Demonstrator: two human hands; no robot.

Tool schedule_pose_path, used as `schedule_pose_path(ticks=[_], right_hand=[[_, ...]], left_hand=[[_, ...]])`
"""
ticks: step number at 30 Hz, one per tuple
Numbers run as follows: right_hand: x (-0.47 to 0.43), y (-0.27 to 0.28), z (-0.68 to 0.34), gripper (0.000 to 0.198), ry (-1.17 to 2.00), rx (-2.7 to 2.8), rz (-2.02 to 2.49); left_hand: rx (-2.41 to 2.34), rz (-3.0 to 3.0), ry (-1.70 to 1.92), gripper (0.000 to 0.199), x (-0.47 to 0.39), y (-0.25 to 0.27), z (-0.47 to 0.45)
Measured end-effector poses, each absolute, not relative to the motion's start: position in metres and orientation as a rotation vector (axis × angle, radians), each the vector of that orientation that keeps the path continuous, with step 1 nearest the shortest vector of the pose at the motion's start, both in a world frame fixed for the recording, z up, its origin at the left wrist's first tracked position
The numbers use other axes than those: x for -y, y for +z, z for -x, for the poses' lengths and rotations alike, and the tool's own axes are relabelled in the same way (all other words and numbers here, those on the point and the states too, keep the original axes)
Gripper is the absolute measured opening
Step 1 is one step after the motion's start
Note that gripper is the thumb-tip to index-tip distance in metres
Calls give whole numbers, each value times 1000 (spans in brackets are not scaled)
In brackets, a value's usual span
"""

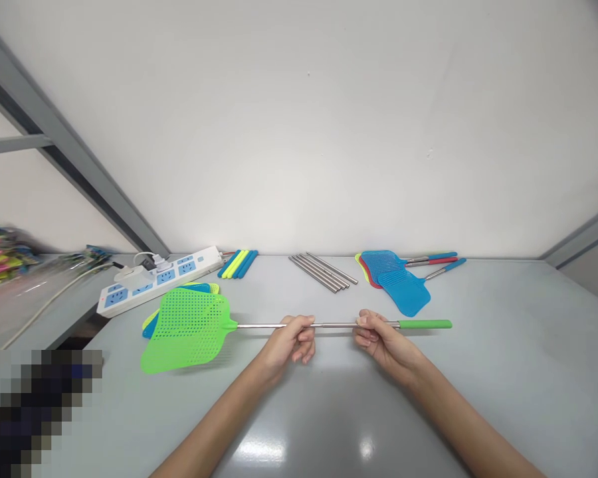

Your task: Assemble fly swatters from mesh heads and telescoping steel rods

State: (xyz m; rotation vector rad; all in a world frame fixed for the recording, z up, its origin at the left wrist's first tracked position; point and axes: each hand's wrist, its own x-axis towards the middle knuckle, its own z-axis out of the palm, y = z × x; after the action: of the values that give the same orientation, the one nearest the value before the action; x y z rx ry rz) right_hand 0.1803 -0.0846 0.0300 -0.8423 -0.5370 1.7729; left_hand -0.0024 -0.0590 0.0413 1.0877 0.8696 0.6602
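A green fly swatter (189, 328) with a metal telescopic rod and a green grip spans the view from left to right, held above the table. My left hand (292, 345) pinches the thinner part of the rod, on the swatter head's side. Farther right, my right hand (383, 338) pinches the thicker part close to the green grip. The rod is drawn out, with a step in its thickness between the two hands. Beneath the green head, blue and yellow-green swatter heads (151, 325) lie partly hidden.
Behind the hands lie several metal rods (323, 272), and blue and yellow grips (238, 264) to their left. Blue, red and yellow swatters (403, 289) are piled at the back right. A power strip (164, 282) with plugs stands at the back left, near plastic-wrapped items (10, 265).
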Motion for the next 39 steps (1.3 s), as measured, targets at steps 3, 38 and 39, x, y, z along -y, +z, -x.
schedule_pose_path(ticks=[3,38,39], right_hand=[[84,29,-181,29,1782,529,814],[75,26,-196,38,1686,562,836],[75,25,-197,38,1684,559,841]], left_hand=[[-868,-1084,661,39,59,41,3],[-1000,-1048,758,38,49,41,18],[-1005,-1043,762,38,49,41,19]])
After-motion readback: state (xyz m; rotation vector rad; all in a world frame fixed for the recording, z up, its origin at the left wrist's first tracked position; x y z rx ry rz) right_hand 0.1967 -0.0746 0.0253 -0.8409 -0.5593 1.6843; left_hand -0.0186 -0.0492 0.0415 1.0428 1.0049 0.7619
